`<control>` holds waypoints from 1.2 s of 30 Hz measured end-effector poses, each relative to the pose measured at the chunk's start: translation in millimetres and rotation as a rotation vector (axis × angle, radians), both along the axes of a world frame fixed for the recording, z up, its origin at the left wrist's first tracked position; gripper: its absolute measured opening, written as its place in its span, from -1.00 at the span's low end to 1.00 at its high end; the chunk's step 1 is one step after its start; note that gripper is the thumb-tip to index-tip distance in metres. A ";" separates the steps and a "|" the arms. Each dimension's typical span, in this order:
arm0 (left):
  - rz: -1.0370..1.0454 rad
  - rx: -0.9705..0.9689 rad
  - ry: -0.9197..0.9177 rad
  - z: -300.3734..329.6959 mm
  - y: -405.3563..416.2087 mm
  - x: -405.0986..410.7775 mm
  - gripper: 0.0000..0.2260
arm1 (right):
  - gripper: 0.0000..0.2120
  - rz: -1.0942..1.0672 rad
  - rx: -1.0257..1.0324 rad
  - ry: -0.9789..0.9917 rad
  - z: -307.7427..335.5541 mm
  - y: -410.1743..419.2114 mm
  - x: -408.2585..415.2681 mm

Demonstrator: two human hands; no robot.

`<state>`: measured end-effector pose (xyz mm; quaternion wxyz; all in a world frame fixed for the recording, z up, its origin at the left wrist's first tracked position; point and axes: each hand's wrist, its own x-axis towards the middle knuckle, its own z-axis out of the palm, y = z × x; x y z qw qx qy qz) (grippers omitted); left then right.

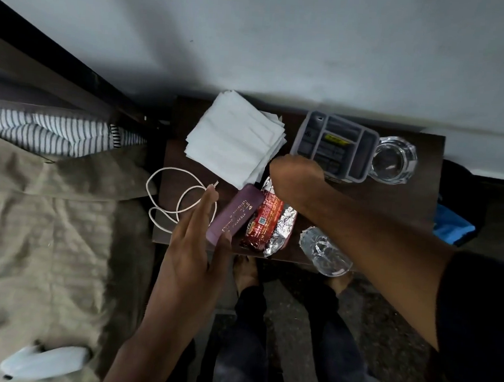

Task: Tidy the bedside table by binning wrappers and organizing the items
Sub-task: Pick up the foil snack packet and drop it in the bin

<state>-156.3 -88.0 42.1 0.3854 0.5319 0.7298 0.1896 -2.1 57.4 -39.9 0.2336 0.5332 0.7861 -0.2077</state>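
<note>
On the dark bedside table [391, 205] lie a stack of white tissues [236, 136], a purple pack [234, 216] and a red foil wrapper [269, 221] side by side. A looped white cable [179, 198] hangs over the left edge. A crumpled clear bottle [323, 251] lies at the front edge. My left hand [194, 240] is flat with fingers spread, its thumb against the purple pack's near end. My right hand [296, 175] hovers knuckles-up between the tissues and the grey organizer tray [336, 145]. Its fingers are hidden.
A clear glass dish [394, 159] stands at the table's back right by the wall. The bed with a beige blanket [51, 223] and a striped pillow [56, 131] lies to the left, with a white object [45, 361] on it. Something blue [452, 229] lies right of the table.
</note>
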 end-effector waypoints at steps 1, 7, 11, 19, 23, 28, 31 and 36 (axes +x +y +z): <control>-0.004 0.001 0.002 -0.3 0.1 -0.9 -0.43 | -0.79 -0.004 -0.017 0.001 -2.1 -1.7 1.0; -0.006 -0.003 -0.010 -3.2 -0.5 -5.0 -0.46 | -0.83 -0.004 0.020 0.014 -7.7 -6.4 8.0; -0.027 -0.014 -0.005 -6.1 1.2 -2.9 -0.47 | -0.89 -0.147 -0.040 0.096 -4.5 -3.1 16.9; -0.060 -0.007 -0.024 -6.6 11.4 5.4 -0.43 | -0.81 -0.637 -0.151 0.563 40.3 -11.2 66.3; -0.057 0.027 -0.022 -4.2 22.3 16.9 -0.50 | -0.80 -0.917 -0.157 0.819 53.4 -21.7 97.2; -0.118 0.077 -0.012 2.5 44.6 39.7 -0.52 | -0.70 -1.175 -0.150 1.095 71.4 -35.4 138.1; -0.164 0.093 -0.025 8.8 58.5 63.9 -0.51 | -0.75 -1.146 0.003 1.133 85.2 -45.2 169.1; -0.263 0.131 -0.007 13.9 72.7 117.5 -0.48 | -0.78 -1.202 0.196 1.098 98.7 -58.9 229.2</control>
